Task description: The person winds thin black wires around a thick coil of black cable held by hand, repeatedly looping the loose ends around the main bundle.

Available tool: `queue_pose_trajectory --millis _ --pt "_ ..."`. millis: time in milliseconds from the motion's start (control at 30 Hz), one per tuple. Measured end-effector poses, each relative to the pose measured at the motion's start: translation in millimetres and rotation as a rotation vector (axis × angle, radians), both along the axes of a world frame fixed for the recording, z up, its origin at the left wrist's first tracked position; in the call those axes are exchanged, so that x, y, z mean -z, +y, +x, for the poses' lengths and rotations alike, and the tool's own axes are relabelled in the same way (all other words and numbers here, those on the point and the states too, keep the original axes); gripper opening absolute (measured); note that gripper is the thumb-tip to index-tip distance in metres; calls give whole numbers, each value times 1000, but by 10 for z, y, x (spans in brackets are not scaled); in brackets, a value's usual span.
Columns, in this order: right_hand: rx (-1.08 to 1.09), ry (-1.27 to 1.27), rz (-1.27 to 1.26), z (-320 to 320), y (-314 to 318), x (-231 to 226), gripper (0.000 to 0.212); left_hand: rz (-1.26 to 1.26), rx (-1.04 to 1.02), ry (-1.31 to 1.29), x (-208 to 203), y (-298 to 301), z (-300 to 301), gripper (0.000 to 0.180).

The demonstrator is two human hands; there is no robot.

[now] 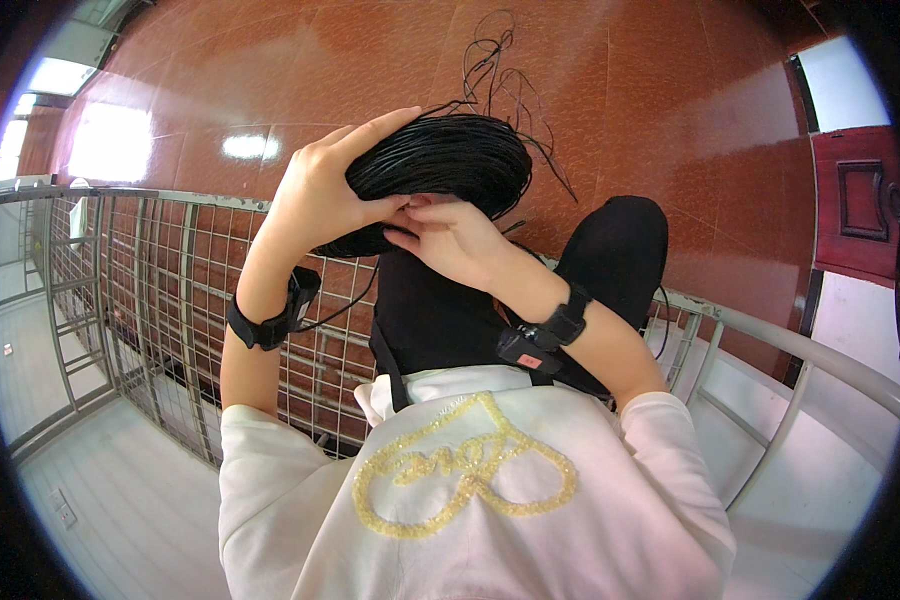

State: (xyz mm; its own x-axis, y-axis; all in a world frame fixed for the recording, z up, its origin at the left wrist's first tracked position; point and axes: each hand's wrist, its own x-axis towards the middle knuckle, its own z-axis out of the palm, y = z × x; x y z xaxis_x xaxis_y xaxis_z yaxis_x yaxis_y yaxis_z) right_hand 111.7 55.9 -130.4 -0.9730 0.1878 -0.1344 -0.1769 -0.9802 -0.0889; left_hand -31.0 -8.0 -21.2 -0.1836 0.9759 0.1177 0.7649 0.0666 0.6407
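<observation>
Above the red tiled floor (670, 90), the person holds a thick coil of black cord (440, 165) up in front of the chest, in the upper middle of the view. Loose strands of the same cord (500, 80) curl away from the top and right of the coil, thin loops showing against the tiles.

No packages, labels or signs show near the hands. On the front of the person's white sweatshirt (470, 500) sits a yellow beaded heart-shaped design (465, 470). At the far right stands a dark red panelled door (860, 200) beside a white wall.

The left hand (325, 190) comes up from the lower left, forearm nearly upright, palm laid over the left side of the coil. Its fingers stretch across the top of the coil and its thumb presses in below, so this grip is closed around the coil. The right hand (450, 240) reaches in from the lower right, forearm slanting up and leftward. Its fingers are curled against the underside of the coil, just beside the left thumb; the grip looks pinched on the cord, though what exactly the fingertips hold is hidden.

Each wrist wears a black strap with a small black device (300, 295), the right one (545, 335) marked with a red spot. Behind the arms runs a grey wire-mesh railing (150, 280), with the person's black-trousered knees (620, 240) below the coil.
</observation>
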Motion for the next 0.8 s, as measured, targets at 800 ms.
queue_pose_trajectory --millis 800 --pt "268 -464 2022 485 1081 -783 22 -7 49 4 -24 48 68 71"
